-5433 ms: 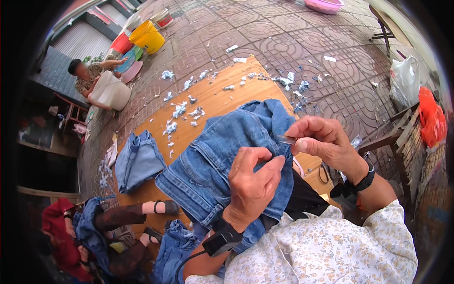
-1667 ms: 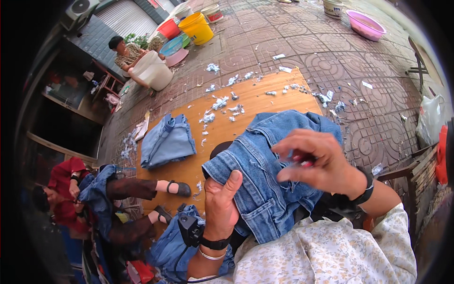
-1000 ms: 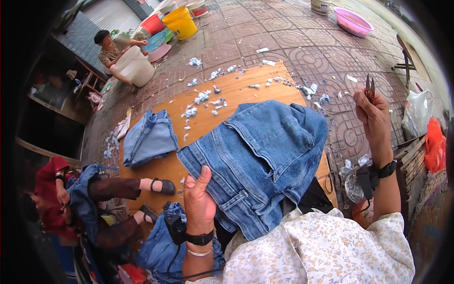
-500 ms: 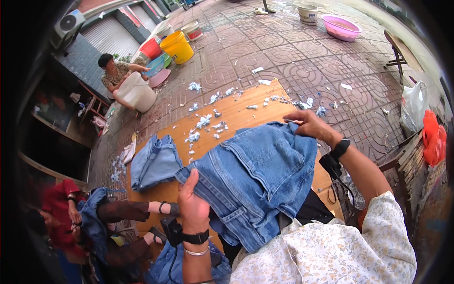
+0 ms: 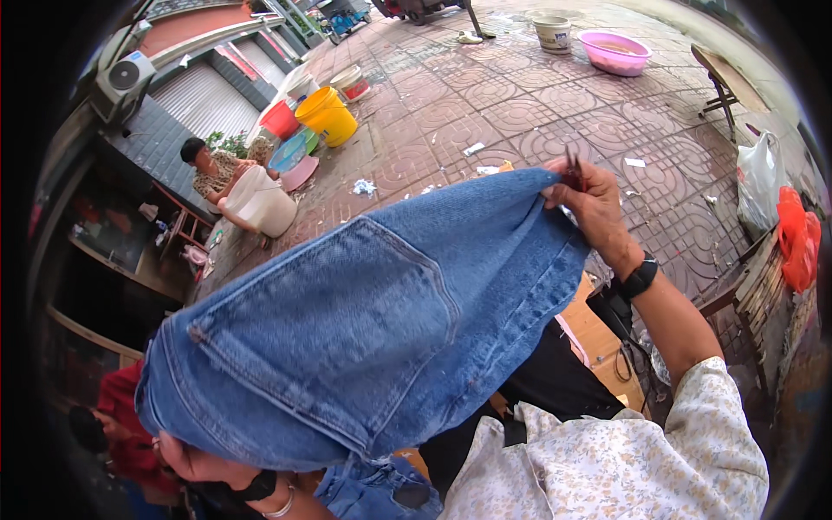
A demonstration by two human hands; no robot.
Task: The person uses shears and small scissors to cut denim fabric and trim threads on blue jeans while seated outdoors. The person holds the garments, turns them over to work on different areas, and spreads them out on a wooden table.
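Blue denim shorts [image 5: 338,303] with a large stitched pocket hang stretched across the space before me. At the lower left, my left hand [image 5: 204,464] grips the waistband end, its fingers partly hidden by the cloth. My right hand [image 5: 594,212] pinches the opposite edge at the upper right. From that same hand stick up the thin dark points of a small tool [image 5: 571,163], which looks like thread snips. More blue denim [image 5: 381,490] lies low by my lap, under the shorts.
A wooden board [image 5: 607,347] shows beneath the shorts. Beyond on the paving are a person with a white bucket [image 5: 264,204], a yellow bucket [image 5: 327,114] and a pink basin [image 5: 614,54]. Another person in red [image 5: 121,399] sits at lower left. Plastic bags [image 5: 796,238] hang at right.
The shorts have been raised off the board and pulled out wide, now covering the folded denim and most scraps. My left hand moved left and down; my right rose slightly, showing the pointed tool.
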